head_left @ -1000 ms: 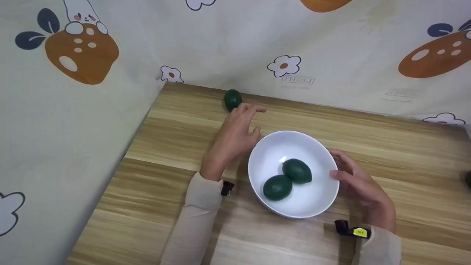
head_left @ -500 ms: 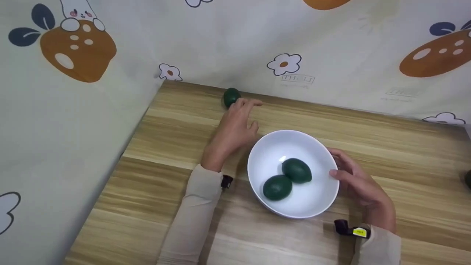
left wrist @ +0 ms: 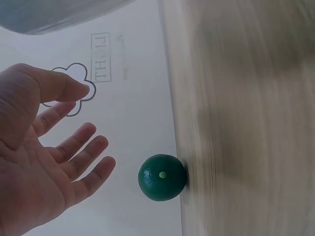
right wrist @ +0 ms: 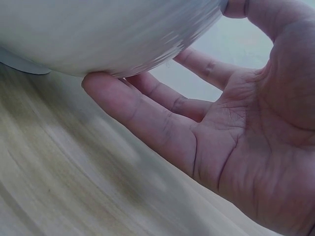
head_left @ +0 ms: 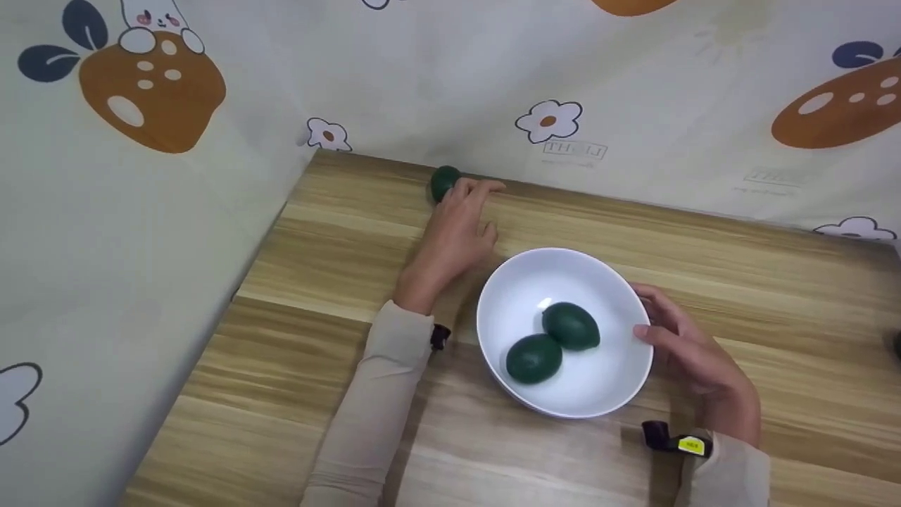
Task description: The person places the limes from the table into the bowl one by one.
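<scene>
The loose green fruit (head_left: pixel 443 183) lies on the bench (head_left: pixel 295 257), near the far edge, outside the white bowl (head_left: pixel 605 380), in which one green fruit (head_left: pixel 571 326) and a second one (head_left: pixel 534 359) rest touching. By its look, the loose fruit should be rather light and firm, with a smooth, slightly shiny skin which may slip or roll, so it is best taken around its widest part, thumb opposite to the fingers. The bowl seems stiff and perhaps breakable; its rim is the good place to hold. The grip of the left hand (head_left: pixel 457 229) is loosely spread and holds nothing; the left wrist view shows a gap to the fruit. The right hand (head_left: pixel 693 359) pinches the bowl's wall, thumb inside, fingers outside. Compared with one second ago, the left hand reaches slightly farther forward, while the bowl stays practically in place.
</scene>
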Tool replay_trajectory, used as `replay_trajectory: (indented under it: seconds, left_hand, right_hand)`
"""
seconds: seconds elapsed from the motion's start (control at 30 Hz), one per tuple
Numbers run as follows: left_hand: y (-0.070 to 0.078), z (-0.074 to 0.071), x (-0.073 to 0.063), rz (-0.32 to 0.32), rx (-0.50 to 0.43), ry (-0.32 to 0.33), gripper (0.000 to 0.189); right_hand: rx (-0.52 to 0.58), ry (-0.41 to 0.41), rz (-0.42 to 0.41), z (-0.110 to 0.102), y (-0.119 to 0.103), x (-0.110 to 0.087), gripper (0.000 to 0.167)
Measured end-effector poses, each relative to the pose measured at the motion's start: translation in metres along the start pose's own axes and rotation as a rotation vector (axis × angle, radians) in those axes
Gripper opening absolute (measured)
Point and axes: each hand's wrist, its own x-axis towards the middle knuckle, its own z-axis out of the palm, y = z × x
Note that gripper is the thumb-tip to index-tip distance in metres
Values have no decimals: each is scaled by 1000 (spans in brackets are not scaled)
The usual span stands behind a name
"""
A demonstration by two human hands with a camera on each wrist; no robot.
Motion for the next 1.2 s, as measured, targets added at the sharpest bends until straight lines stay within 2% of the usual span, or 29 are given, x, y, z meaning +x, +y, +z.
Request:
replay_trajectory:
  seconds: [0.23, 0.53, 0.77, 1.0, 1.2]
  left_hand:
    - [-4, 6, 10, 7, 24, 43, 54]
    - [-7, 19, 17, -8, 45, 89, 53]
    - [-9, 24, 22, -26, 54, 80, 54]
    - [-15, 21, 29, -31, 85, 107, 53]
    - [-22, 14, 34, -22, 65, 116, 51]
  right_hand:
    - [49, -3, -3, 1, 3, 0, 49]
    - [42, -20, 9, -4, 2, -2, 48]
    - [28, -10, 13, -5, 3, -3, 48]
    - [27, -10, 28, -1, 3, -1, 48]
    - [30, 1, 39, 1, -2, 0, 47]
